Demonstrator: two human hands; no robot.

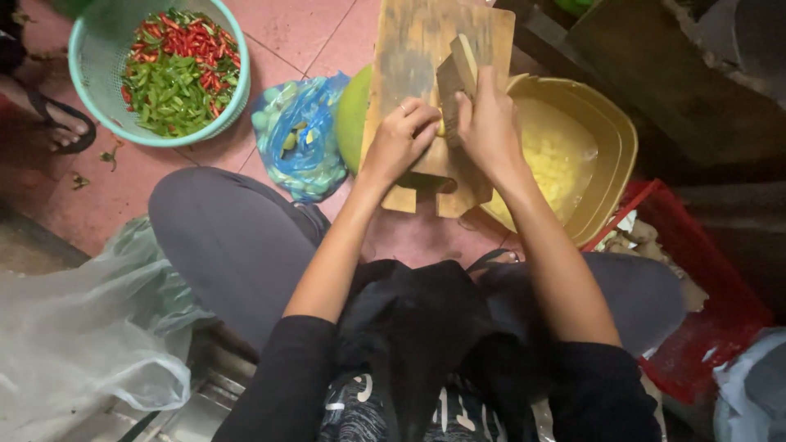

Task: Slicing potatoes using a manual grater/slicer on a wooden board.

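While our left hand [399, 141] pins a small yellow piece [440, 128] to the wooden board [409, 57], fingers curled clear of the edge, our right hand [489, 123] is clamped on the knife [455, 78], blade upright beside it. Just right sits the yellow basin [614, 147] catching cut bits; chillies [176, 69] wait well apart in their basket [90, 65].

Two hands are at work, the left hand [401, 139] and the right hand [489, 127], over one wooden cutting board [413, 57]. There is one yellow basin [610, 147], one teal basket of chillies [102, 65], one blue plastic bag [299, 139], one red crate [704, 270] and one sandalled foot [61, 123].
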